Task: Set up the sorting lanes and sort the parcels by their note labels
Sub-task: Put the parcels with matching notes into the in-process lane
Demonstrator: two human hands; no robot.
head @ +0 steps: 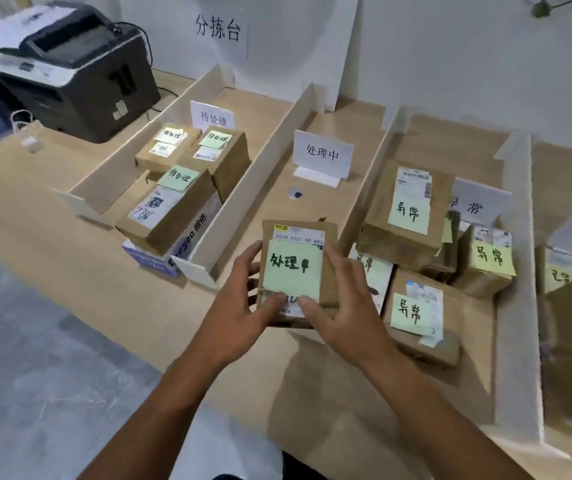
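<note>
I held the parcel (pixel 329 282) with the green note (pixel 293 268) in both hands, my left hand (pixel 243 306) gripping its left edge and my right hand (pixel 350 306) its right, just in front of the middle sign (pixel 322 154). The dividers (pixel 256 161) stood in place. Labelled boxes (pixel 170 209) lay left of that sign and more boxes (pixel 409 209) right of it, so I judged the sorting well along, with this parcel not yet set down.

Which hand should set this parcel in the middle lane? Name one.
Left hand, narrowly: both hold the parcel, but the right hand crowds the next lane's parcels; bare table lies beside the left.
</note>
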